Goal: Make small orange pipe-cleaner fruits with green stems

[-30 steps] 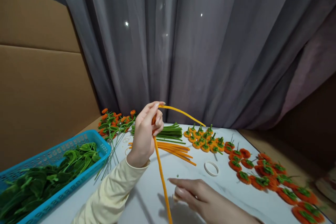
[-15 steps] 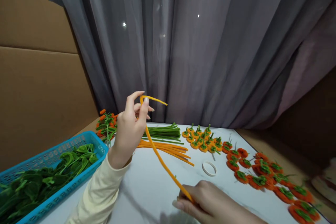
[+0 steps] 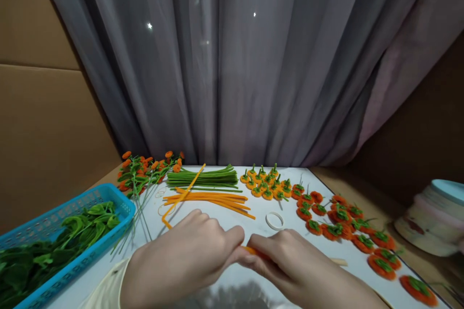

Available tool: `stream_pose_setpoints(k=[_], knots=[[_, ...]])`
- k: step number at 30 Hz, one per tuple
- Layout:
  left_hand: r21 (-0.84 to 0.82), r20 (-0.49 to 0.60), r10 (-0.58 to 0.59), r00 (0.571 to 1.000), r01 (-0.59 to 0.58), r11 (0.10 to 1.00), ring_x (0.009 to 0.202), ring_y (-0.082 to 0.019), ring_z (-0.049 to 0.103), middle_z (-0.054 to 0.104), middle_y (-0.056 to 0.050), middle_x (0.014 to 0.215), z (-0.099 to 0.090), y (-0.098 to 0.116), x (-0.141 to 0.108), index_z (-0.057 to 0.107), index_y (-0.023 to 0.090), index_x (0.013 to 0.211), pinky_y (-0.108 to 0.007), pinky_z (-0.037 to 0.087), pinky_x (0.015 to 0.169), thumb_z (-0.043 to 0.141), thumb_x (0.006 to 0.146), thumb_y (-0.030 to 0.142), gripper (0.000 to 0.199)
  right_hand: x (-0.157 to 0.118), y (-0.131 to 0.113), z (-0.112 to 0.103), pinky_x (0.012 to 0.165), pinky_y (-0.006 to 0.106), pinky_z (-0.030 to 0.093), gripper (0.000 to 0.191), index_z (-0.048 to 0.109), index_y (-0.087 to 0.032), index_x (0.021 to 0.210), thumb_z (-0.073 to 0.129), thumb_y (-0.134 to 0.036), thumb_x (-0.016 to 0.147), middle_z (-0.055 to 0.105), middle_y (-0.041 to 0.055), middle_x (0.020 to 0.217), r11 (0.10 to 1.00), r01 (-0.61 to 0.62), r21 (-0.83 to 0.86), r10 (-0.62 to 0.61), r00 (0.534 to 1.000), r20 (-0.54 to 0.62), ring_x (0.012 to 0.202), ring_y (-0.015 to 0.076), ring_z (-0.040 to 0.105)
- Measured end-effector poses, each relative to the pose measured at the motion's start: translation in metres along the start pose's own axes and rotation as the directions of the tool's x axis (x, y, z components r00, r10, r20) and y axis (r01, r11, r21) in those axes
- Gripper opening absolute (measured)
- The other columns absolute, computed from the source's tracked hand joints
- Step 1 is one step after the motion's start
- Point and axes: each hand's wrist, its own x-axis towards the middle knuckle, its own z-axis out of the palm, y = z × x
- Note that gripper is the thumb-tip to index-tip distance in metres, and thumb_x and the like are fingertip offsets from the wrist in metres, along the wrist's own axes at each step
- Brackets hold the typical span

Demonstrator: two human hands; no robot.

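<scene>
My left hand [image 3: 186, 253] and my right hand [image 3: 300, 263] are close together at the front of the table, both closed in a pinch. A short stretch of orange pipe cleaner [image 3: 250, 250] shows between their fingertips. Its bent free end rises behind my left hand, over the loose orange pipe cleaners [image 3: 213, 198]; the part inside my fists is hidden. Beyond these lies a bundle of green pipe cleaners [image 3: 206, 177]. A white ring [image 3: 274, 220], perhaps a roll of tape, rests just past my right hand.
Small orange-yellow caps with green stems [image 3: 267, 192] stand at the back; redder ones [image 3: 337, 231] run down the right side. At left are a blue basket [image 3: 123, 195] of green leaves and orange flowers on stems [image 3: 139, 174]. A lidded tub [image 3: 431, 222] stands far right.
My left hand has come down from its raised position to meet my right hand, and both now pinch the pipe cleaner. The view has turned slightly right.
</scene>
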Motion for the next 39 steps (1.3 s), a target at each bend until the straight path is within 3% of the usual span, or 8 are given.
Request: stream_pose_setpoints(k=[9,15,19,21,24,28,31,39], knots=[[-0.129,-0.027,-0.043,0.999,0.039,0.991,0.037,-0.011,0.032,0.043,0.003,0.046,0.000,-0.010,0.000,0.054,0.018,0.071,-0.026,0.015,0.043,0.034,0.093,0.041,0.037,-0.005,0.002,-0.014,0.049,0.020,0.028,0.039,0.057,-0.020,0.081,0.031,-0.046,0.094,0.050,-0.0022,0.060,0.991,-0.021,0.131,0.018,1.000,0.024,0.052,0.0095,0.043],[-0.119,-0.008,-0.103,0.995,0.101,0.988,0.042,-0.011,0.043,0.053,0.000,0.051,-0.005,-0.018,-0.004,0.054,0.018,0.068,-0.025,0.018,0.045,0.035,0.093,0.039,0.038,-0.007,0.002,-0.030,0.061,0.021,0.037,0.035,0.059,-0.018,0.085,0.031,-0.038,0.095,0.055,0.0003,0.069,0.966,0.045,0.254,-0.076,0.991,0.111,0.062,0.0115,0.049],[-0.326,-0.054,-0.103,0.993,0.080,0.942,0.051,-0.013,0.053,0.060,0.000,0.060,0.002,-0.019,-0.002,0.058,0.019,0.079,-0.022,0.027,0.050,0.045,0.090,0.033,0.022,-0.001,0.008,-0.016,0.054,0.018,0.035,0.037,0.056,-0.016,0.072,0.034,-0.035,0.094,0.044,-0.0029,0.059,0.937,0.032,0.348,-0.119,0.965,0.232,0.053,0.0082,0.039],[-0.520,-0.118,-0.197,0.973,0.109,0.847,0.060,-0.014,0.057,0.064,-0.001,0.070,0.018,-0.017,-0.002,0.055,0.021,0.094,-0.021,0.034,0.053,0.050,0.087,0.034,0.016,0.001,0.014,0.000,0.053,0.018,0.035,0.039,0.056,-0.014,0.070,0.036,-0.039,0.093,0.044,-0.0033,0.057,0.901,-0.051,0.431,-0.069,0.964,0.258,0.052,0.0075,0.039],[-0.781,-0.075,-0.459,0.885,0.233,0.579,0.045,-0.011,0.052,0.055,0.003,0.053,0.059,-0.009,-0.009,0.049,0.018,0.073,-0.019,0.036,0.047,0.051,0.084,0.045,0.029,0.002,0.026,0.027,0.051,0.018,0.034,0.045,0.056,-0.013,0.064,0.039,-0.046,0.090,0.045,-0.0032,0.055,0.806,-0.182,0.563,0.010,0.956,0.295,0.050,0.0070,0.038],[-0.882,0.392,-0.336,0.856,0.454,0.126,0.031,-0.009,0.045,0.048,0.002,0.037,0.118,0.007,-0.018,0.042,0.016,0.053,-0.017,0.031,0.035,0.036,0.084,0.060,0.053,0.002,0.037,0.057,0.050,0.018,0.033,0.045,0.062,-0.011,0.075,0.045,-0.052,0.086,0.051,-0.0018,0.057,0.697,-0.215,0.685,0.014,0.958,0.287,0.052,0.0074,0.040],[-0.864,0.501,-0.260,0.826,0.495,-0.092,0.030,-0.012,0.049,0.053,0.000,0.041,0.144,0.013,-0.014,0.046,0.016,0.063,-0.017,0.026,0.029,0.031,0.082,0.066,0.056,0.005,0.040,0.071,0.052,0.019,0.034,0.044,0.063,-0.010,0.079,0.048,-0.051,0.085,0.052,-0.0020,0.057,0.709,-0.157,0.688,0.002,0.975,0.221,0.053,0.0078,0.041],[-0.914,0.237,-0.396,0.887,0.342,0.219,0.042,-0.012,0.051,0.045,0.002,0.034,0.153,0.009,-0.003,0.049,0.016,0.049,-0.023,0.047,0.060,0.034,0.089,0.051,0.055,0.007,0.045,0.098,0.064,0.021,0.039,0.028,0.062,-0.015,0.098,0.048,-0.037,0.089,0.064,0.0033,0.082,0.875,-0.002,0.484,-0.016,0.999,0.034,0.067,0.0116,0.054]])
